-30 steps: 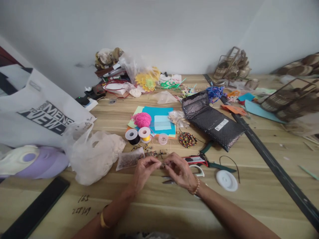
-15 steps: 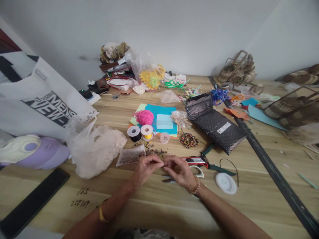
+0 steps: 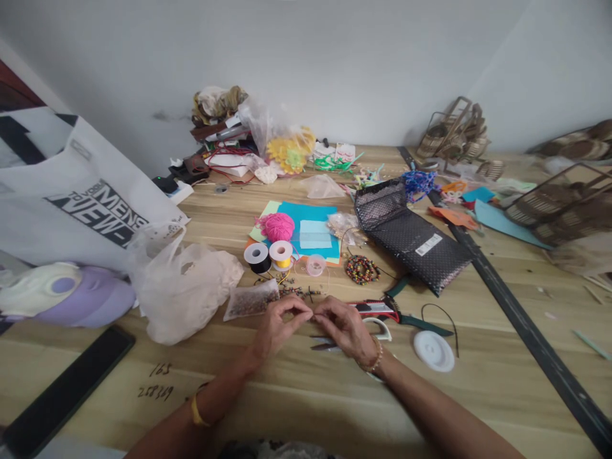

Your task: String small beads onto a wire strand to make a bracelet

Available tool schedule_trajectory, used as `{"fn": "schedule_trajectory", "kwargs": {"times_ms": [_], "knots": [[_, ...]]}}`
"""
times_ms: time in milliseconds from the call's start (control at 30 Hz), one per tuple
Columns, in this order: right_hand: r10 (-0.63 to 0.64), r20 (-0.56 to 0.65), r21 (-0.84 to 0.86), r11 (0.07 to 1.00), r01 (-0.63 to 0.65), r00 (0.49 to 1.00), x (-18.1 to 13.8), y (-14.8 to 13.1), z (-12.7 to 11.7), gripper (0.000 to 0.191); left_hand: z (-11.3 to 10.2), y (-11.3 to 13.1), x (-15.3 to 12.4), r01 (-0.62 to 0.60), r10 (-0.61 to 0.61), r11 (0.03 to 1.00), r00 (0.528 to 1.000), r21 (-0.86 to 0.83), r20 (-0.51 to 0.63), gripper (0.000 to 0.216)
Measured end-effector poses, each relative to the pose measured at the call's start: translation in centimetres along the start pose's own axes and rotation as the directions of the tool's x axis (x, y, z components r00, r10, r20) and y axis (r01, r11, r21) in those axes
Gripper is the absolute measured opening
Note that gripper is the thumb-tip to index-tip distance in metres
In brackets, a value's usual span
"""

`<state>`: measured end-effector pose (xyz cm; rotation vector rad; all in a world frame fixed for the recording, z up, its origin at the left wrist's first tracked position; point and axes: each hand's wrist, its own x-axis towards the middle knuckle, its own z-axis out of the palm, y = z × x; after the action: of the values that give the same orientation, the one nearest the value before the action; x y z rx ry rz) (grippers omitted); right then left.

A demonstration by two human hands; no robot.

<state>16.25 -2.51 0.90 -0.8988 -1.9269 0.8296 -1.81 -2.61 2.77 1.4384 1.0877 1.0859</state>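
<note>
My left hand and my right hand meet fingertip to fingertip over the wooden table. Both are pinched on something tiny between them, too small to name. Just beyond the fingers lie loose dark beads and a small clear bag of beads. A black thread spool, a yellow-cored spool and a small clear pink spool stand behind them. A heap of multicoloured beads lies to the right.
Red-handled cutters, green-handled pliers and a white lid lie right of my hands. A black padded mailer, pink yarn, blue paper, a crumpled plastic bag, a phone and baskets surround them.
My hands stay pinched together at the same spot on the table. The view has shifted a little, so the whole scene sits slightly further right and lower in frame.
</note>
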Motion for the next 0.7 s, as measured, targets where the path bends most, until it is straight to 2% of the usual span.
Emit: {"fn": "schedule_trajectory", "kwargs": {"times_ms": [167, 333, 367, 533, 700], "knots": [[-0.003, 0.017, 0.0, 1.0, 0.003, 1.0, 0.0, 0.1, 0.0, 0.017, -0.2, 0.1, 0.1, 0.003, -0.002, 1.0, 1.0, 0.023, -0.009, 0.009], [0.001, -0.021, 0.016, 1.0, -0.001, 1.0, 0.1, -0.1, -0.1, 0.017, -2.0, 0.5, 0.8, -0.118, 0.146, 0.971, 0.982, 0.208, -0.124, 0.006], [0.003, -0.028, 0.019, 1.0, -0.002, 1.0, 0.1, -0.1, -0.2, 0.017, -2.6, 0.5, 1.0, -0.136, 0.171, 0.955, 0.978, 0.262, -0.115, 0.007], [0.011, -0.037, 0.03, 1.0, -0.01, 0.999, 0.2, -0.2, -0.2, 0.015, -4.4, 0.0, 1.3, -0.19, 0.176, 0.808, 0.981, 0.558, 0.08, 0.014], [0.032, -0.033, 0.021, 0.999, -0.031, 0.999, 0.1, -0.1, -0.1, 0.015, -4.3, 0.1, 0.8, -0.296, 0.112, 0.688, 0.946, 0.663, 0.306, 0.017]]}}
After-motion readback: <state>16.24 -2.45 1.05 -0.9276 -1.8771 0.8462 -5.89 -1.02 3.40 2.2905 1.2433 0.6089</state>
